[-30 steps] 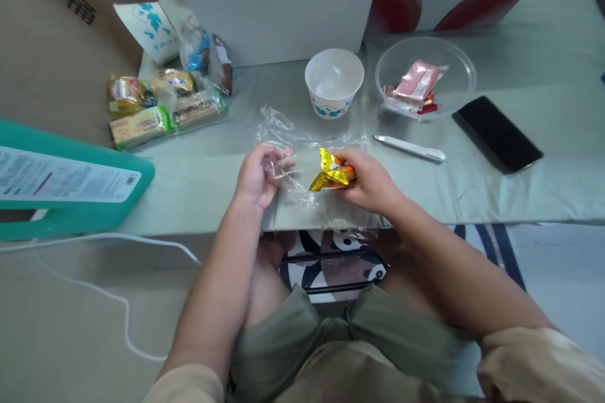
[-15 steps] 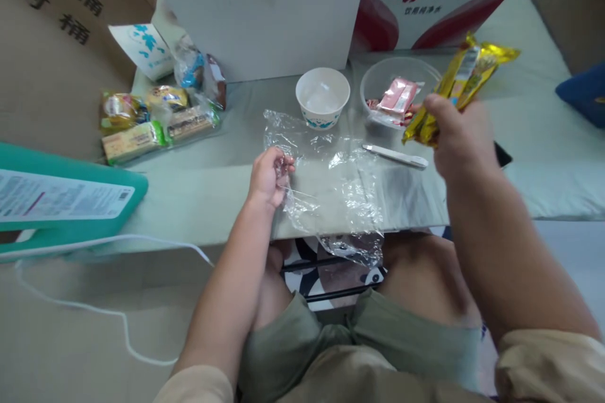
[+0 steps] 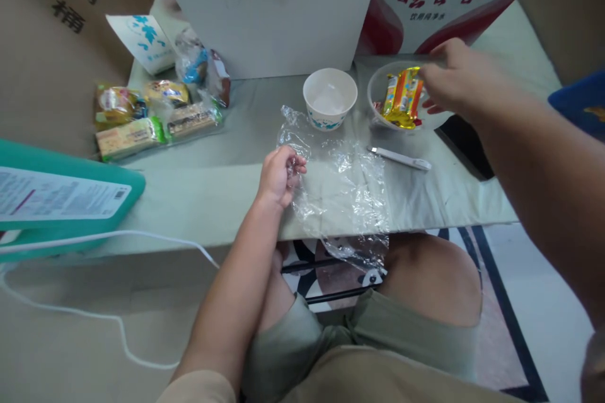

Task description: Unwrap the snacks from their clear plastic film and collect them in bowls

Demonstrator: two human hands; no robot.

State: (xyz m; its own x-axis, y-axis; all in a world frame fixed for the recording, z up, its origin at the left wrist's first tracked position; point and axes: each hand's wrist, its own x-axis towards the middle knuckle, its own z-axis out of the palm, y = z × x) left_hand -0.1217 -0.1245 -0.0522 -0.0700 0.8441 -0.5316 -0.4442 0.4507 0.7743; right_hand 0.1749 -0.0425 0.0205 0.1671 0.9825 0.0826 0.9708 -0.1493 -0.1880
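Note:
My left hand (image 3: 282, 175) has its fingers curled on the near-left part of a crumpled clear plastic bag (image 3: 338, 186), which lies over the table edge. Beside the rim of a clear plastic bowl (image 3: 377, 79), my right hand (image 3: 456, 79) hovers, slightly blurred, with fingers apart and nothing visible in them. Yellow and orange snack packets (image 3: 401, 99) rest in that bowl, covering most of what lies under them. A white paper bowl with a blue-green pattern (image 3: 329, 97) stands left of it. In front lies a white utility knife (image 3: 401, 158).
Wrapped snacks (image 3: 132, 138) and a patterned paper cup (image 3: 144, 44) are at the left. A green container (image 3: 70, 195) and a white cable (image 3: 127, 334) are nearer. Boxes (image 3: 278, 12) stand behind the table (image 3: 198, 186). A black object (image 3: 466, 146) lies under my right forearm.
The yellow packets have gone from my right hand into the clear bowl, and that hand has let go of them. My left hand remains on the plastic bag.

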